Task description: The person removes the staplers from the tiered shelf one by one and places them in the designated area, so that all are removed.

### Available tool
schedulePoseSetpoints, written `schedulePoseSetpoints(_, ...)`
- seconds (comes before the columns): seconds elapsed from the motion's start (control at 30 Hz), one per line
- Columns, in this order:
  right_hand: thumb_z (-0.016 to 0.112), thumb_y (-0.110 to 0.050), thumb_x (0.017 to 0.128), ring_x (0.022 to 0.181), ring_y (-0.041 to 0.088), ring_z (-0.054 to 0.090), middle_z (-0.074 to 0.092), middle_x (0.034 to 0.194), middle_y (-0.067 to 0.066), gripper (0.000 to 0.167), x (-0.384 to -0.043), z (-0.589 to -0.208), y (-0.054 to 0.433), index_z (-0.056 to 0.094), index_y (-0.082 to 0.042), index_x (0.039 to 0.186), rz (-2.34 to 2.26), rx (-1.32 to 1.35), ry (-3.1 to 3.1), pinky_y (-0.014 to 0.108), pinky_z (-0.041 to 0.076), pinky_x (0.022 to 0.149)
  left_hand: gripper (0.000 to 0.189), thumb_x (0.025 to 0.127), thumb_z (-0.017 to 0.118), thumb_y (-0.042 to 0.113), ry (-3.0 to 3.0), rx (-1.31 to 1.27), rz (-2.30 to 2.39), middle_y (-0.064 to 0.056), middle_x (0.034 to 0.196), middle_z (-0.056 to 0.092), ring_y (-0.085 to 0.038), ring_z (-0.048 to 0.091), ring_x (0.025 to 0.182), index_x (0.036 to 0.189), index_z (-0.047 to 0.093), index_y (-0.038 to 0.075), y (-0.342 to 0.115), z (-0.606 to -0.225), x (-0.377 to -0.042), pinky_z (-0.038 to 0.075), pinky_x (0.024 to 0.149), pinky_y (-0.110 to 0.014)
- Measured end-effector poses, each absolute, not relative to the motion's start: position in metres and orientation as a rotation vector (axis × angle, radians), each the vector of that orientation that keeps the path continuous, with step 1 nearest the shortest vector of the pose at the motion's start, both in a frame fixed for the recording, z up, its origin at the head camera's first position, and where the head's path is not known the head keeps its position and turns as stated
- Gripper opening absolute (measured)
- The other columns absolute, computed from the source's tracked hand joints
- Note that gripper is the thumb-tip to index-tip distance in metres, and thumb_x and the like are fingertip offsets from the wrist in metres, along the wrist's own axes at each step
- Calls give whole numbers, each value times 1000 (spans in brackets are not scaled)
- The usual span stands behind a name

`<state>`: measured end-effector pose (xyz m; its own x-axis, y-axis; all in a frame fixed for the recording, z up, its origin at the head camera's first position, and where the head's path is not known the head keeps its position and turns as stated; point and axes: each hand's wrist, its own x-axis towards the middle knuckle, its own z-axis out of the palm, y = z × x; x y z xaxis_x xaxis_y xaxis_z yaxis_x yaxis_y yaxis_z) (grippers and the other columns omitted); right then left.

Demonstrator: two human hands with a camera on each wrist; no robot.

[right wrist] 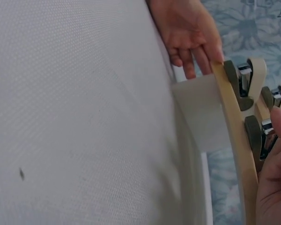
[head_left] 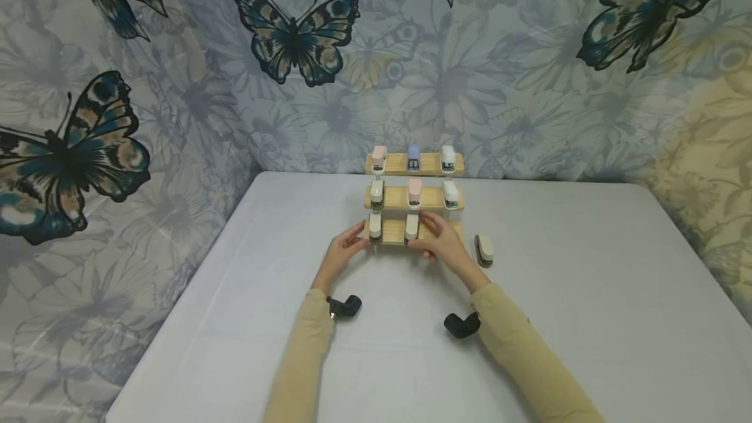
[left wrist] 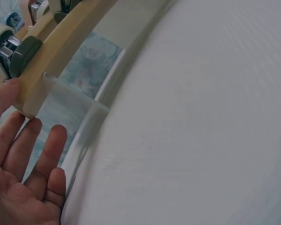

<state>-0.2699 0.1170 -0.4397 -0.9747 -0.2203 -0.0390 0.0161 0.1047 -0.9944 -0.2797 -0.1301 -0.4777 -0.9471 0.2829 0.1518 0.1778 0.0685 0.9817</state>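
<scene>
A three-tier wooden display stand [head_left: 389,237] on clear supports holds several mini staplers. My left hand [head_left: 341,250] pinches the left end of its lowest shelf [left wrist: 51,51], thumb at the top edge and fingertips underneath. Close to that thumb is a cream and dark green stapler [left wrist: 25,56]. On the same shelf, my right hand [head_left: 444,243] holds the middle stapler [head_left: 412,226], thumb at its front and fingers behind. The right wrist view shows this stapler [right wrist: 254,133] beside the thumb, its base at the shelf; part of it is hidden by the hand.
One more cream stapler [head_left: 484,250] lies on the white table [head_left: 558,318], right of the stand. The upper shelves carry pink, blue and white staplers, such as the blue one [head_left: 414,156] at top middle. Butterfly-patterned cloth [head_left: 329,116] hangs behind.
</scene>
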Motion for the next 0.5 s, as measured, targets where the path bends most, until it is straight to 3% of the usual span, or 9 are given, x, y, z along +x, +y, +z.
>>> schedulePoseSetpoints(0.5, 66, 0, 79, 43, 10, 50, 26, 141, 20, 72, -275, -444, 114, 26, -1, 138, -1964, -195, 2208, 22, 42, 39, 52, 85, 63, 16, 2242, 454, 2073, -10, 131, 45, -22, 54, 102, 131, 44, 2, -131, -503, -294, 41, 89, -33)
